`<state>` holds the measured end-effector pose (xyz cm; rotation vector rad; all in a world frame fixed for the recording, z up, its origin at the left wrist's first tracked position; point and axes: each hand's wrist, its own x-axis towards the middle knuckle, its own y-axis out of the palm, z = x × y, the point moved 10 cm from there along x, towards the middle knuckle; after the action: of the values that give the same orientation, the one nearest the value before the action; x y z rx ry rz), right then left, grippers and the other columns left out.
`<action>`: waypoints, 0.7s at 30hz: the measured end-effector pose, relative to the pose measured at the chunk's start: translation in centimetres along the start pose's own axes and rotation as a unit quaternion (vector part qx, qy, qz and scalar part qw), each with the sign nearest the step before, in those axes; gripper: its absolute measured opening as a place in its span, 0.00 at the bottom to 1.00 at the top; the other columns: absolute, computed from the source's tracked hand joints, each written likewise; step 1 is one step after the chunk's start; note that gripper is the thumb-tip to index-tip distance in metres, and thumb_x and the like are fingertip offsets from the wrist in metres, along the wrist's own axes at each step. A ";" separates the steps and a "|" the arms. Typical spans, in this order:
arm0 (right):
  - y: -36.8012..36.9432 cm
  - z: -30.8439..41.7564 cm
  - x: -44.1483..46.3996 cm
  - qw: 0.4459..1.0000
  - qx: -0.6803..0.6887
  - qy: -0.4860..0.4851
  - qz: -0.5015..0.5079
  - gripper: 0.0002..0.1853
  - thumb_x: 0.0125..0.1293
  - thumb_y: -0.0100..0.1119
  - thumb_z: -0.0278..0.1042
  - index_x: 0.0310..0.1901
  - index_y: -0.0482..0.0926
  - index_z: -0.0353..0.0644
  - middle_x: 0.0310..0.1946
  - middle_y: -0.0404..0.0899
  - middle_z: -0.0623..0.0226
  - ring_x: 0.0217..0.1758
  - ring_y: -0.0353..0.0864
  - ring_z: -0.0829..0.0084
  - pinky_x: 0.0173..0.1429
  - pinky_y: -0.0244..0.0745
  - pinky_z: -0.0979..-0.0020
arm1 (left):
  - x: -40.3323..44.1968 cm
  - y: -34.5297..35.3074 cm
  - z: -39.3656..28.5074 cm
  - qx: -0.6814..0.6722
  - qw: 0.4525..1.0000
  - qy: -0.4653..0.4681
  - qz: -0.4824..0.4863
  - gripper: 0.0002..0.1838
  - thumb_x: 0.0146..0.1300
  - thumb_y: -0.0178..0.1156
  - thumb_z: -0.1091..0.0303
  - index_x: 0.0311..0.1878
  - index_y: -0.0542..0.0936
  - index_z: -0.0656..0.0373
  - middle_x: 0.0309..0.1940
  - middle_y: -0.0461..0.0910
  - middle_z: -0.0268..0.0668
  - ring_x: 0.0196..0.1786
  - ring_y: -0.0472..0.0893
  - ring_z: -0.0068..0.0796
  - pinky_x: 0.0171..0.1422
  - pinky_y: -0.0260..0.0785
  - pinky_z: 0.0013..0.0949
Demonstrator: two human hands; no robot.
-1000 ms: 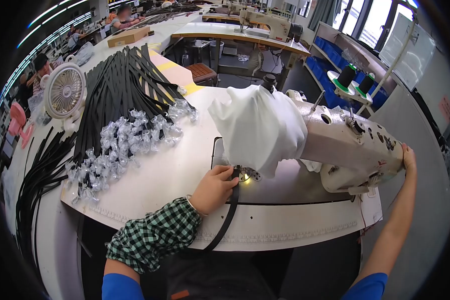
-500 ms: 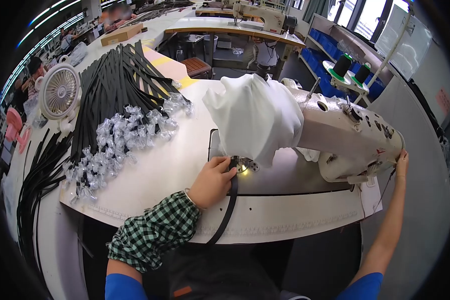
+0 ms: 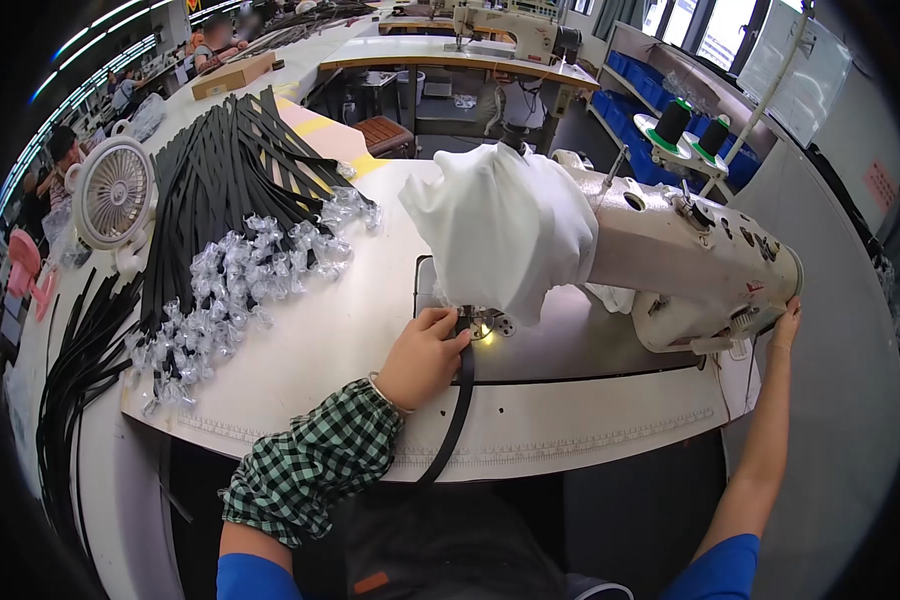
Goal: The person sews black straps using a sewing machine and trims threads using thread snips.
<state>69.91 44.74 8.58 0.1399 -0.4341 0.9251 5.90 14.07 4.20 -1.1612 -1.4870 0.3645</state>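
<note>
A white sewing machine (image 3: 695,245) stands on the table, its head end draped with a white cloth (image 3: 505,230). My left hand (image 3: 425,360) grips a black strap (image 3: 455,425) beside the lit needle area, at the left of the round metal parts. From there the strap curves down over the table's front edge. The strap's far end is hidden by my fingers and the cloth. My right hand (image 3: 788,325) reaches to the machine's right end, at the handwheel side. Its fingers are mostly hidden behind the machine, so their grip does not show.
Left of the machine lies a large bundle of black straps (image 3: 240,170) with plastic-wrapped ends (image 3: 260,265). More black straps (image 3: 80,370) hang over the left edge. A white fan (image 3: 115,192), thread cones (image 3: 673,122) and a cardboard box (image 3: 233,76) stand around. Other people sit far left.
The whole view has shifted slightly. My left hand stays on the strap by the needle area, and my right hand remains at the machine's right end.
</note>
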 end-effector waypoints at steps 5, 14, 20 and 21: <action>0.2 2.1 -2.5 0.999 -0.001 -0.025 -0.024 0.27 0.72 0.40 0.55 0.54 0.70 0.36 0.48 0.74 0.63 0.51 0.72 0.71 0.55 0.67 0.71 | 0.1 0.0 0.3 -0.003 1.000 -0.006 -0.003 0.15 0.47 0.61 0.76 0.42 0.82 0.61 0.49 0.76 0.47 0.55 0.73 0.44 0.58 0.70 0.39; -0.1 -1.3 -0.6 0.998 0.013 -0.057 -0.017 0.31 0.70 0.39 0.61 0.50 0.73 0.36 0.44 0.78 0.61 0.46 0.76 0.65 0.52 0.69 0.66 | 0.0 0.6 0.9 -0.024 0.999 -0.022 0.015 0.20 0.44 0.62 0.80 0.45 0.81 0.59 0.51 0.75 0.47 0.55 0.72 0.46 0.58 0.69 0.39; 1.7 5.6 7.4 0.902 -0.395 -0.148 0.088 0.33 0.69 0.36 0.65 0.47 0.74 0.37 0.37 0.79 0.61 0.42 0.77 0.66 0.45 0.71 0.67 | -0.4 0.6 0.6 -0.017 1.000 0.005 -0.009 0.17 0.44 0.61 0.77 0.42 0.82 0.60 0.49 0.76 0.45 0.55 0.72 0.43 0.56 0.69 0.38; 1.7 6.0 6.4 0.902 -0.397 -0.148 0.086 0.33 0.69 0.36 0.65 0.47 0.74 0.37 0.37 0.79 0.61 0.42 0.77 0.66 0.45 0.71 0.67 | -0.4 0.5 0.6 -0.019 1.000 0.006 -0.009 0.17 0.44 0.61 0.77 0.42 0.82 0.60 0.49 0.76 0.45 0.55 0.72 0.43 0.56 0.69 0.38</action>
<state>70.13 48.72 16.60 -0.5202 -1.0904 0.8361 5.57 14.20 3.46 -1.1771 -1.4990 0.3173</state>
